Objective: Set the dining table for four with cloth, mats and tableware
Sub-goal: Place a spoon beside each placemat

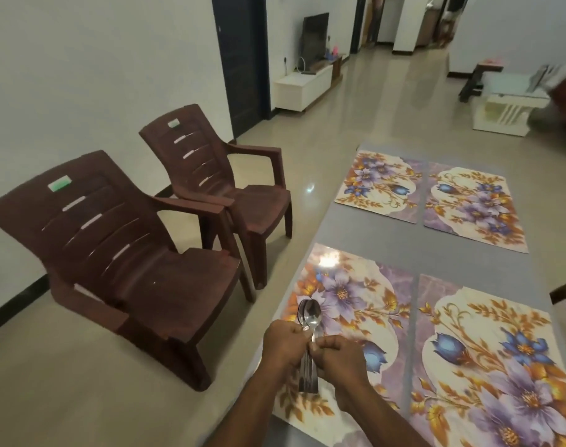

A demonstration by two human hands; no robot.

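Both hands work one bundle of spoons (308, 333) above the near-left mat (349, 321). Left hand (283, 345) is wrapped around the handles of the bundle, fingers curled and clamped on the metal. Right hand (338, 358) lies just beside it, touching the same handles, with thumb and fingertips pinched on what appears to be the top spoon.

Spoon orientation: long axis runs away from the person, bowls at the far end over the mat's purple flower, handle ends pointing back toward the person and projecting below the hands. The bowls lie nested one on another; the exact count cannot be told.

Judgement of the step in hand: one spoon is being separated from the bundle for placing. The right hand is the nearer to the open area of the mat, which lies to its right, so the drawn spoon would travel that way while the left hand retains the rest.

Four floral mats lie in two pairs on the grey worktop (388, 233): the near-right mat (488, 366), and two far mats (380, 187) (475, 208). No plates or glasses show. Two brown plastic chairs (120, 253) (223, 175) stand on the floor, well apart from the worktop's left edge.
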